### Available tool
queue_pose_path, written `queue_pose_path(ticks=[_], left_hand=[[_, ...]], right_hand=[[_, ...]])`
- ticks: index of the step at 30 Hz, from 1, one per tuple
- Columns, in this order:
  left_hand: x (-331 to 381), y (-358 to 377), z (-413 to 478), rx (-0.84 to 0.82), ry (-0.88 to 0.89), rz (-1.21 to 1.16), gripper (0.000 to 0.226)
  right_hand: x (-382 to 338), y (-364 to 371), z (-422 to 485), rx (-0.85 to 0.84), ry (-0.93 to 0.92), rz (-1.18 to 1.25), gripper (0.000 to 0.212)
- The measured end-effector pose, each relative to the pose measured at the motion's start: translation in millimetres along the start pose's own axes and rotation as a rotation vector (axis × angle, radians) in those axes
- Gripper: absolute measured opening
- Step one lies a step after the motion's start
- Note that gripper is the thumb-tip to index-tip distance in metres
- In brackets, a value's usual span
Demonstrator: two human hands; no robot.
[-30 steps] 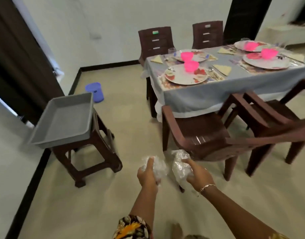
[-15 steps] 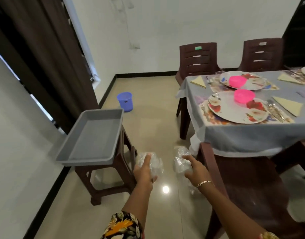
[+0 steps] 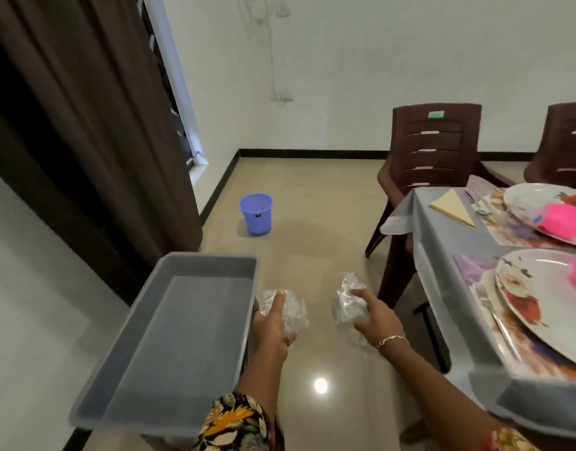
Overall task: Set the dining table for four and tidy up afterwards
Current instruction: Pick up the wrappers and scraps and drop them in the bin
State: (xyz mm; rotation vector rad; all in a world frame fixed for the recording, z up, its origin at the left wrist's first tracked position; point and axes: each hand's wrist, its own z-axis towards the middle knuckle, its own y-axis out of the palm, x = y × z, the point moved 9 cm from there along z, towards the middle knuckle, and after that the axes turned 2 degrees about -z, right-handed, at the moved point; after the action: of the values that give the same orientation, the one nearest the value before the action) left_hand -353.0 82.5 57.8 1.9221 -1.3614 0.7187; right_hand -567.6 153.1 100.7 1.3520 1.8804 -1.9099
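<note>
One cloth-covered surface on the right carries plates and pink bowls. Left of it sits a grey tray, with a blue bin on the floor beyond. Between them the left hand grips a crumpled clear wrapper, the right hand a second wrapper.

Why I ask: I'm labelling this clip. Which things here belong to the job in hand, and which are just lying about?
Job in hand: plastic wrapper gripped by left hand; second wrapper gripped by right hand; blue bin, likely where they go; table, plates, pink bowls, napkin, fork; grey tray.
Just about: chairs; curtain.
</note>
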Motion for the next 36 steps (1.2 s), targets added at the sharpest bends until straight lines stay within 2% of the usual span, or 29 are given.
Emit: queue_pose_path(ticks=[4, 11, 17, 21, 30, 36], left_hand=[[35.7, 41.9, 55.3, 0.008, -0.025, -0.087, 0.057], [83.3, 140.2, 172.1, 0.005, -0.013, -0.154, 0.047], [132.4, 229.4, 259.4, 0.084, -0.035, -0.168, 0.036], [170.6, 278.0, 309.2, 0.113, -0.003, -0.18, 0.037], [237.4, 329.7, 437.9, 0.22, 0.0, -0.262, 0.046], [293.1, 354.7, 552.0, 0.292, -0.033, -0.31, 0.04]], right_hand=[[-21.6, -3.0, 74.2, -0.001, -0.001, -0.022, 0.059], [-44.4, -6.5, 236.0, -0.03, -0.019, -0.053, 0.058], [-61.9, -26.7, 386.8, -0.092, -0.053, -0.094, 0.059], [-77.7, -37.1, 473.8, -0.121, -0.036, -0.102, 0.058], [-136.7, -1.0, 639.1, -0.24, -0.099, -0.105, 0.061], [-185.7, 43.1, 770.1, -0.363, -0.114, -0.192, 0.064]])
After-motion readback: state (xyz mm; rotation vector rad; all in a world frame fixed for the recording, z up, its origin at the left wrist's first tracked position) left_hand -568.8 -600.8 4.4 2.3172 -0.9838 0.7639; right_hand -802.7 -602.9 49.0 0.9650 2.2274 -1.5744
